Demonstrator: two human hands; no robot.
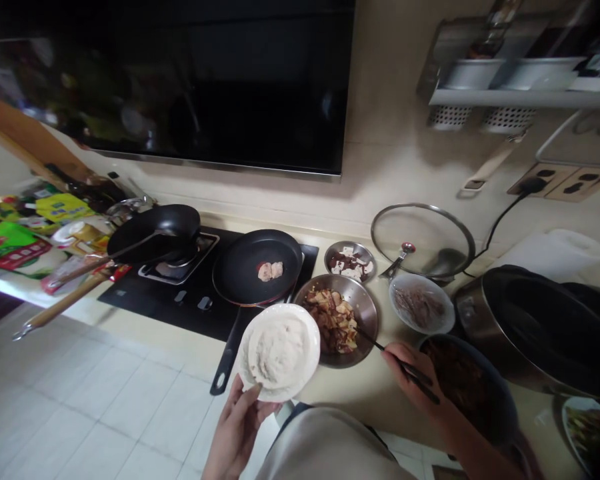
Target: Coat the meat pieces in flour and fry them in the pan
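My left hand [237, 427] holds a white plate [280, 352] by its near rim; the plate carries a pale mash and hangs over the counter's front edge. My right hand [410, 380] grips dark chopsticks [403, 365], whose tips reach into a steel bowl [337, 320] of brown and pale food pieces. Just behind the plate sits a black frying pan [257, 267] on the stove, with two pale pieces of food [271, 271] in it.
A black wok [155, 233] sits on the left burner. A small steel dish [351, 261], a glass lid [423, 240], a shallow bowl [421, 303], a dark bowl [467, 383] and a large cooker pot [540, 327] crowd the right counter. Packets [10, 240] lie at far left.
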